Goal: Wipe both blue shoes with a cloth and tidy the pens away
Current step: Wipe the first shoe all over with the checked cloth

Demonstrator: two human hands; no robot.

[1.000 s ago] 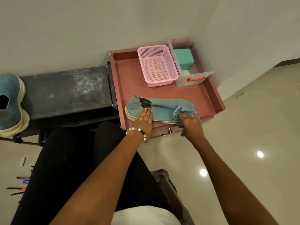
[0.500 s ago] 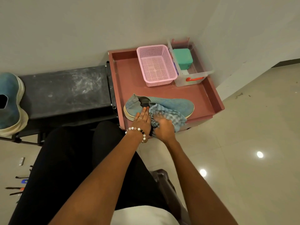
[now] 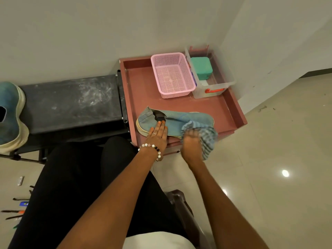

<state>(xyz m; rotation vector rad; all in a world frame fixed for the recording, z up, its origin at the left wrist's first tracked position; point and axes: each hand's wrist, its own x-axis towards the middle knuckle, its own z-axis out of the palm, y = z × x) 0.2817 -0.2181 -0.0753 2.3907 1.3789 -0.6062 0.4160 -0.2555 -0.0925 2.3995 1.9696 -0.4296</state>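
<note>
Blue and striped, the cloth (image 3: pixel 206 135) is bunched up in the right hand (image 3: pixel 191 146), whose fingers curl around it and press it on the toe end of the blue shoe (image 3: pixel 179 121). Part of the cloth hangs down past the front edge of the red tray (image 3: pixel 142 90). The left hand (image 3: pixel 158 134) lies flat, fingers straight, on the heel side of this shoe, just below its dark opening. It holds nothing; it only presses down. A bead bracelet (image 3: pixel 151 149) goes round that wrist.

This shoe is a soft, pale blue slip-on with a cream sole. It lies on its side along the front part of the red tray, heel to the left and toe to the right.

At the back of the red tray sits a pink basket (image 3: pixel 172 74) with small holes. Just to the right of the basket is a clear box (image 3: pixel 215 87) with an orange handle, and a green box (image 3: pixel 201 67) is inside it.

Left of the red tray is a dusty black bench (image 3: pixel 71 103). The second blue shoe (image 3: pixel 10 115) rests at the far left end of that bench, darker blue, with a thick cream sole.

Far from the red tray, on the floor at the lower left, lie some pens (image 3: pixel 13 212), thin and dark, partly hidden behind the person's black-clad leg.
</note>
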